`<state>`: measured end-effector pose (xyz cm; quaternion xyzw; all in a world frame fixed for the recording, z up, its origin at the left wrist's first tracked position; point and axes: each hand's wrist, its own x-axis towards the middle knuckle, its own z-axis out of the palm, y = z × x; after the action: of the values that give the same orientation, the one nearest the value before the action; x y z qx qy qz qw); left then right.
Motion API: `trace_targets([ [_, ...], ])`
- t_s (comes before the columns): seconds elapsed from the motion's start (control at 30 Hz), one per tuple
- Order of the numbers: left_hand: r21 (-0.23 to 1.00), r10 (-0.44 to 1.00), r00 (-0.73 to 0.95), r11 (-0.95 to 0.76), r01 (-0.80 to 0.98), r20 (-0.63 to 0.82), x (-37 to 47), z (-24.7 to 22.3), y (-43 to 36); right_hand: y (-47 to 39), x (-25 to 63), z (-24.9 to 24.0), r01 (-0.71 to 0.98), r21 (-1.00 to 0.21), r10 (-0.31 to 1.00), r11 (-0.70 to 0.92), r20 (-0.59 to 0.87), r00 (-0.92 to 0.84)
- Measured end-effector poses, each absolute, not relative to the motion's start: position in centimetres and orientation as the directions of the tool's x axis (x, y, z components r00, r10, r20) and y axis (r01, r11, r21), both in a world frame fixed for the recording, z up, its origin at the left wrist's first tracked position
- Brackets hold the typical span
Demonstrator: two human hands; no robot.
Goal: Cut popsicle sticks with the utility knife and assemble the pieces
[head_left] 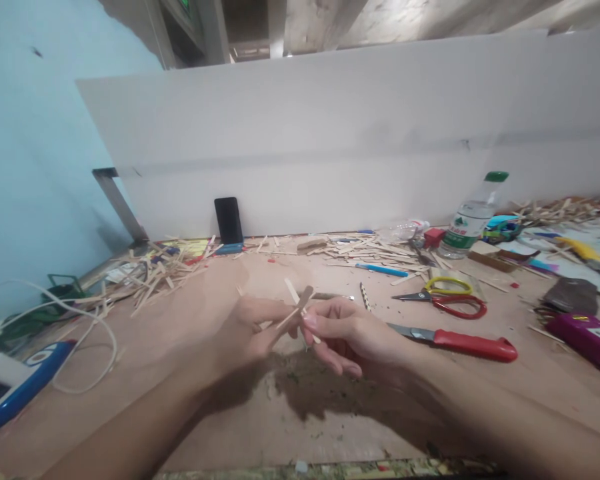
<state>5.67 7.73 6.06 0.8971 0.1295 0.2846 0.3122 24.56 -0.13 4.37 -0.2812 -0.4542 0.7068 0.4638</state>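
Several flat wooden craft sticks (305, 297) cross each other between my two hands, above the middle of the table. My left hand (260, 325) is closed around the lower left ends of the sticks. With thumb and forefinger, my right hand (347, 330) pinches the crossing from the right, its lower fingers loosely curled. Where the sticks meet is partly hidden by my fingertips. Just past my right hand lie red-handled scissors (473, 343) and a second pair with yellow and red loops (453, 298).
Loose sticks (375, 252) are heaped along the back and on the left. A black phone (229, 220) leans on the white board. A green-capped bottle (467, 223), a blue pen-like tool (383, 270) and a purple box (587, 340) stand or lie rightward. A white cable (113, 347) loops at left.
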Motion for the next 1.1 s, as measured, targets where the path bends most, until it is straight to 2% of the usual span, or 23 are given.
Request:
trace_targets([
  [0.17,0.576,0.362,0.783,-0.817,0.007,0.505,5.8,5.1,7.9,-0.2,24.5,4.4,-0.357,-0.922,0.932,-0.147,-0.009,-0.362],
  [0.3,0.59,0.442,0.736,-0.804,0.073,0.513,6.3,4.7,7.3,-0.3,24.6,4.7,-0.279,-0.952,0.936,-0.127,-0.022,-0.351],
  [0.4,0.505,0.375,0.715,-0.863,0.036,0.59,6.4,4.8,7.1,-0.4,24.6,4.8,-0.235,-0.965,0.932,-0.118,-0.026,-0.361],
  [0.47,0.465,0.332,0.709,-0.885,0.007,0.622,6.3,5.1,7.0,-0.4,24.5,4.8,-0.264,-0.957,0.931,-0.124,-0.02,-0.365],
  [0.57,0.52,0.438,0.671,-0.849,0.092,0.598,6.3,5.4,7.2,-0.2,24.3,4.6,-0.381,-0.913,0.947,-0.147,-0.019,-0.319],
  [0.63,0.515,0.484,0.631,-0.844,0.152,0.607,6.3,5.5,7.3,0.0,24.3,4.3,-0.443,-0.882,0.954,-0.16,-0.023,-0.298],
  [0.87,0.276,0.294,0.613,-0.953,0.127,0.733,6.5,4.9,6.9,-0.3,24.1,4.3,-0.503,-0.832,0.909,-0.234,-0.004,-0.416],
  [0.93,0.326,0.322,0.631,-0.938,0.115,0.706,6.4,4.9,6.9,-0.4,23.9,4.3,-0.494,-0.835,0.901,-0.243,-0.006,-0.433],
  [1.0,0.443,0.381,0.707,-0.89,0.106,0.596,6.3,5.1,7.0,-0.3,23.9,4.2,-0.466,-0.853,0.902,-0.234,-0.012,-0.431],
  [1.03,0.459,0.385,0.731,-0.882,0.11,0.563,6.2,5.2,7.1,-0.2,23.9,4.1,-0.452,-0.863,0.905,-0.225,-0.014,-0.425],
  [1.1,0.368,0.334,0.725,-0.922,0.118,0.602,6.1,5.4,7.2,-0.1,24.0,4.0,-0.435,-0.874,0.908,-0.216,-0.016,-0.419],
])
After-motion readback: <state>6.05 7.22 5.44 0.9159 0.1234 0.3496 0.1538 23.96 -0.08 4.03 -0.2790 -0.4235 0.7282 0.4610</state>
